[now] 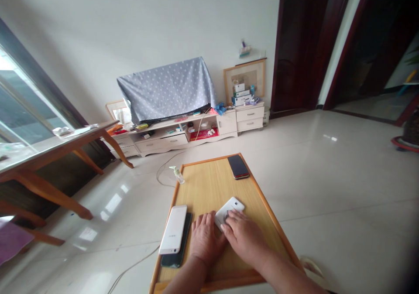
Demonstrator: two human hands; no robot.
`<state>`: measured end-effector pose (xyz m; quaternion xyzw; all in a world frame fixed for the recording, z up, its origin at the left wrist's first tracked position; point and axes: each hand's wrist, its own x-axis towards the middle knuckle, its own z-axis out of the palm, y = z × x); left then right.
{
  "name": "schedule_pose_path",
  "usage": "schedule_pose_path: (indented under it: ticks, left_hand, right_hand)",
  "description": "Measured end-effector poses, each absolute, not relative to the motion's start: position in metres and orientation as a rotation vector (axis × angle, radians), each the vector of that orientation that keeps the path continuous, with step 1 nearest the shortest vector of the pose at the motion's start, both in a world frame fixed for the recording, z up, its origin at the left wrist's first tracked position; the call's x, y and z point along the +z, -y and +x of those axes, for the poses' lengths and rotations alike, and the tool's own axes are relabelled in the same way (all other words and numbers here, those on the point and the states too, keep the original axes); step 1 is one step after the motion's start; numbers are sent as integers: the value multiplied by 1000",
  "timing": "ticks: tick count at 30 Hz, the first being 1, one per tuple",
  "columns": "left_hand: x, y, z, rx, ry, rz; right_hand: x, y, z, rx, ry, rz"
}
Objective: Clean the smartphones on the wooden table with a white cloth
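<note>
A white smartphone (233, 204) lies back up and slanted on the small wooden table, its camera at the far end. My left hand (207, 238) is at its near left edge, fingers bent close together and holding it; the thumb is hidden. My right hand (244, 232) presses curled fingers onto the phone's back. A greyish patch shows by those fingertips; whether it is a cloth or shadow I cannot tell. To the left, a pale gold phone (174, 228) lies face down, partly over a dark phone (186, 241).
At the wooden table's (203, 185) far right corner lies a dark-screened phone (238, 166). A clear pump bottle (178, 175) stands near the left rim. A cable (137, 265) runs across the floor. Beyond stand a white low cabinet (163, 144) and, left, a larger table (65, 143).
</note>
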<state>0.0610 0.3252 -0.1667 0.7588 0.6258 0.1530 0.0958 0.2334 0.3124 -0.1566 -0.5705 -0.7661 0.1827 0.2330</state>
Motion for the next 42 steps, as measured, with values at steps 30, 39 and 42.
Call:
schedule_pose_path:
  ticks: [30, 39, 42]
  left_hand:
    - [-171, -326, 58, 403, -1847, 2287]
    - [-164, -324, 63, 465, -1860, 2249]
    - [-165, -325, 61, 419, -1851, 2257]
  right_hand:
    - [-169, -311, 217, 516, 2177, -1422]
    - [-169, -329, 231, 407, 2083, -1676]
    - [-171, -318, 220, 505, 2162, -1531]
